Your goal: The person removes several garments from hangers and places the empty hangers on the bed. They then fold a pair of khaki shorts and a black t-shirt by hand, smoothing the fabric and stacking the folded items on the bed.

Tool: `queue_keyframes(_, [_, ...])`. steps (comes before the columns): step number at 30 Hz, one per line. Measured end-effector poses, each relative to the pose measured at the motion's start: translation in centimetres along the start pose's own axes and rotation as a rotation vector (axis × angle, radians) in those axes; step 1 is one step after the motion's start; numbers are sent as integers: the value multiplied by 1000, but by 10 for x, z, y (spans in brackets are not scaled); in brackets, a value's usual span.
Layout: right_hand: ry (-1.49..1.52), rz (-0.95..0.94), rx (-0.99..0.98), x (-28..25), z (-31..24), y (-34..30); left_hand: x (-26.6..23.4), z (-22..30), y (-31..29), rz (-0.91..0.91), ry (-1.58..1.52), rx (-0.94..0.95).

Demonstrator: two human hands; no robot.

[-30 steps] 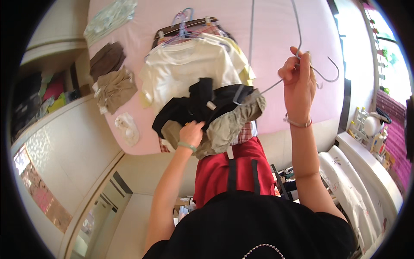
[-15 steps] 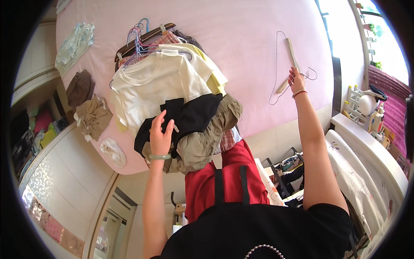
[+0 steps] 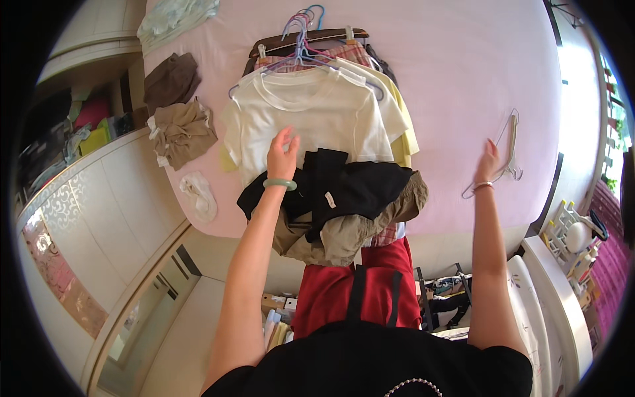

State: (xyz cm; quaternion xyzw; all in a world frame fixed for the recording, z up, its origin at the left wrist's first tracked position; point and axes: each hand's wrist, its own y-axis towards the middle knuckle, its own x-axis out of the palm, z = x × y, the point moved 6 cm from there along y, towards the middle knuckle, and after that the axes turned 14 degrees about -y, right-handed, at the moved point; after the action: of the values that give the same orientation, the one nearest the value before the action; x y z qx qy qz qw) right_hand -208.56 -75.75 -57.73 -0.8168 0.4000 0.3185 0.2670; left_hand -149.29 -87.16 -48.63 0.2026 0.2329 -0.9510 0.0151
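Observation:
My left hand, fingers loosely stretched and holding nothing, is over the lower front of a white T-shirt on a hanger. Below it a black garment with a small white tag lies across the shirt's hem, on top of olive-brown trousers or shorts. My right hand is slightly blurred; its fingers look extended, with nothing visible in them. Close beside it on the bed lie a pale clothes hanger and a thin wire hanger, the latter partly hidden by the hand.
A pile of hung clothes with a brown clip hanger lies on the pink bed sheet. Along the bed's left side are a dark brown garment, a tan bundle and a small white cloth. A dark rack stands by the bed's near edge.
My right hand has come off the hangers, which now lie farther right in view and closer together. My left hand has shifted up from the black garment to the T-shirt. The view has turned.

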Motion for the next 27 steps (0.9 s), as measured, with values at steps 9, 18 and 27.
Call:
queue_keyframes(9, [-145, -517, -876, 244, -350, -196, -24, 12, 44, 188, -222, 32])
queue_keyframes(18, [-542, -635, -1099, 265, -379, -258, -75, 11, 43, 280, -97, 216])
queue_keyframes(27, [-424, -825, -1036, 142, -379, -309, -77, 50, 32, 285, 77, 389])
